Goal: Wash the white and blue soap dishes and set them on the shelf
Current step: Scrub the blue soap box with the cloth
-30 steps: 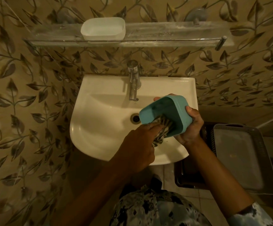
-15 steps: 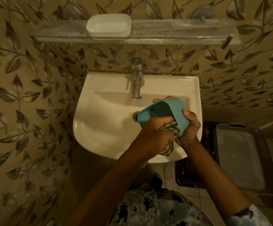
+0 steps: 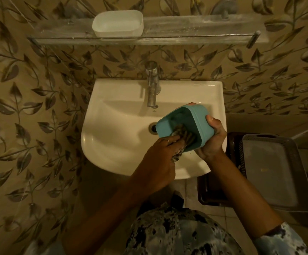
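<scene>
The blue soap dish (image 3: 199, 124) is tipped on its side over the right half of the white sink (image 3: 116, 144), its opening turned toward the drain. My right hand (image 3: 212, 142) grips its back and lower edge. My left hand (image 3: 158, 157) holds a striped cloth (image 3: 183, 137) and presses it into the dish's inside. The white soap dish (image 3: 117, 23) stands upright on the glass shelf (image 3: 195, 28) above the tap, left of the shelf's middle.
A chrome tap (image 3: 152, 85) stands at the back of the sink and no water runs from it. The drain (image 3: 152, 127) is just left of the blue dish. A grey tray (image 3: 274, 173) on a dark crate (image 3: 212, 192) sits on the floor at the right.
My left hand has drawn back a little out of the dish, still rubbing it with the cloth. The blue dish has tipped slightly; the view has shifted a bit.
</scene>
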A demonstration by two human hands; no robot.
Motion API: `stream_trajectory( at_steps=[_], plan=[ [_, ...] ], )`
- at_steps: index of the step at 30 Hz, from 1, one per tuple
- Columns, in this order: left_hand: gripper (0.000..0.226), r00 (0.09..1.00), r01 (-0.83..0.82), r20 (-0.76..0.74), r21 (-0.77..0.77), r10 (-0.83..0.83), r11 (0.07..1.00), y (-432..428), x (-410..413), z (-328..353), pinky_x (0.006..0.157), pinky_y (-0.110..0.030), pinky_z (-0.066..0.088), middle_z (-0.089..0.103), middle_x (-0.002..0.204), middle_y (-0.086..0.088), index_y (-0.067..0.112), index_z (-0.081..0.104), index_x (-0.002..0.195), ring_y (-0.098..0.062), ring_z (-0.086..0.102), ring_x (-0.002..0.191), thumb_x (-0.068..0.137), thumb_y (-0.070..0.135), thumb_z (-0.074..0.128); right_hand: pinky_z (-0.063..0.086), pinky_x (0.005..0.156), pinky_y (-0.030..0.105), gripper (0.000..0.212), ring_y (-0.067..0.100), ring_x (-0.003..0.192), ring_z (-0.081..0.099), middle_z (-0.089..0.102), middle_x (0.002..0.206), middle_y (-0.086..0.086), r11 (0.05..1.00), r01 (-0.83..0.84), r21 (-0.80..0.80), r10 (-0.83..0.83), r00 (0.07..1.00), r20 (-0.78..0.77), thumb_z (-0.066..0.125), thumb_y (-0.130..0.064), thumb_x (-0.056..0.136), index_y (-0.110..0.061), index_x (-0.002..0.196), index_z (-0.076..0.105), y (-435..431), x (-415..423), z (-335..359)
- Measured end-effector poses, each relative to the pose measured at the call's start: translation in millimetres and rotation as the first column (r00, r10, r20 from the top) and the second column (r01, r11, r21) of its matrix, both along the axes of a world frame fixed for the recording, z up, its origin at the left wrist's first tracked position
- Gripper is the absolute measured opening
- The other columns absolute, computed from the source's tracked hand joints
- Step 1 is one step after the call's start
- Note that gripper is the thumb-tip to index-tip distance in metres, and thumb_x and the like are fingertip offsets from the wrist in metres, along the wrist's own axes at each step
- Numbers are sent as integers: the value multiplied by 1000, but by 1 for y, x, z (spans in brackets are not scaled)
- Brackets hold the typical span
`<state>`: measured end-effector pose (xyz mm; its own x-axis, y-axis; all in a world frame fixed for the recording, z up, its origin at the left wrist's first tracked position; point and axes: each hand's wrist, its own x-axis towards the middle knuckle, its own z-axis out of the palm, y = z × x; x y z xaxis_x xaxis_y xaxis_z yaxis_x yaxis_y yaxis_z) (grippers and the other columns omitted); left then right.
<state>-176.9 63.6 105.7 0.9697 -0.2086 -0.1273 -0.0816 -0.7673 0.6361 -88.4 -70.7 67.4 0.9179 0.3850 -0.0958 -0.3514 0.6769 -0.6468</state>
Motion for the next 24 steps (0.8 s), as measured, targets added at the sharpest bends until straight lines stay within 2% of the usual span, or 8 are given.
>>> stream_trajectory(
  at_steps=[3,7,10,14,16,18,21,24],
  plan=[
    [59,983,-170,-110,-238,147,956,-15,0,9,106,-34,43,52,135,-2,14,53,131,-17,48,124,75,-4,49,53,83,33,66,23,95,62,67,102,10,1000,-9,-9,9,1000,14,76,-48,60,-7,110,61,2,3,0],
    [43,973,-227,-149,-502,175,835,-34,5,27,84,-13,50,63,113,2,15,60,118,-3,60,102,77,2,62,51,80,32,72,23,91,60,61,101,14,997,-28,-68,31,998,50,76,-49,62,-2,112,53,5,3,-2],
    [37,952,-300,-111,-542,287,785,-45,7,33,76,-23,57,66,101,2,15,63,107,-4,64,91,73,22,76,53,74,31,72,21,86,63,63,98,11,1000,-17,26,16,999,36,77,-48,64,-4,115,51,6,0,-2],
    [23,919,-322,104,-361,381,875,-40,13,35,75,-30,57,68,98,0,11,67,99,-9,63,90,80,22,72,46,89,38,83,26,105,55,54,116,15,995,28,-93,-20,996,91,74,-54,66,-4,124,44,5,2,7],
    [25,932,-177,298,-118,205,977,-27,16,35,77,-34,56,69,102,-5,9,68,100,-18,63,96,77,18,75,45,97,39,91,28,117,51,49,128,17,999,-27,-44,29,998,58,72,-58,69,-7,138,38,-2,1,6],
    [29,914,-24,404,173,-49,985,-12,19,35,75,-42,56,71,104,-6,8,71,99,-27,63,98,71,14,79,41,105,43,93,30,126,49,51,136,15,984,-155,92,160,986,-47,68,-66,69,-14,142,43,-11,2,3],
    [31,883,208,295,451,-365,868,-1,21,36,74,-42,51,69,113,-5,13,70,104,-31,61,104,74,10,76,43,103,47,82,31,121,56,61,130,14,940,-326,103,339,928,-156,61,-73,69,-17,129,61,-20,1,1],
    [41,888,300,149,531,-436,792,0,20,27,85,-42,45,50,140,-7,16,58,126,-30,45,126,86,13,64,51,92,39,59,26,104,63,64,115,15,945,-326,30,322,906,-274,67,-54,75,-14,118,68,-22,1,0]
  ],
)
